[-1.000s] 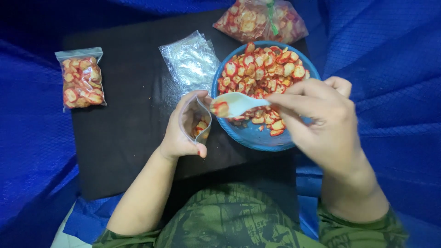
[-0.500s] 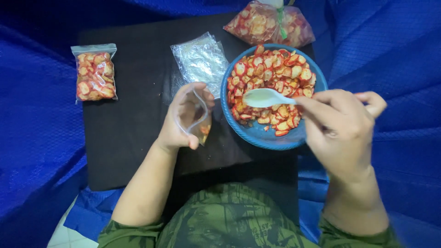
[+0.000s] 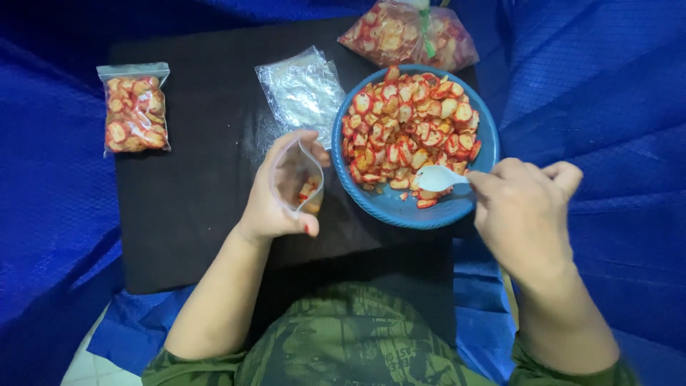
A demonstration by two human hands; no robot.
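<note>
Black mat [image 3: 193, 207] — left hand [image 3: 275, 204] grips small bag [image 3: 299, 179] (mouth open), right hand [image 3: 525, 214] grips white spoon [image 3: 436, 177]

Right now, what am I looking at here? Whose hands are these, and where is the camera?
No machine here: a person works with bare hands, and a camera on their head looks down at them. The left hand holds a small clear bag open, a few chips inside. The right hand holds a white spoon in a blue bowl of red-edged chips. On the black mat lie a filled bag, a stack of empty bags and, at the far edge, a big bag of chips.
</note>
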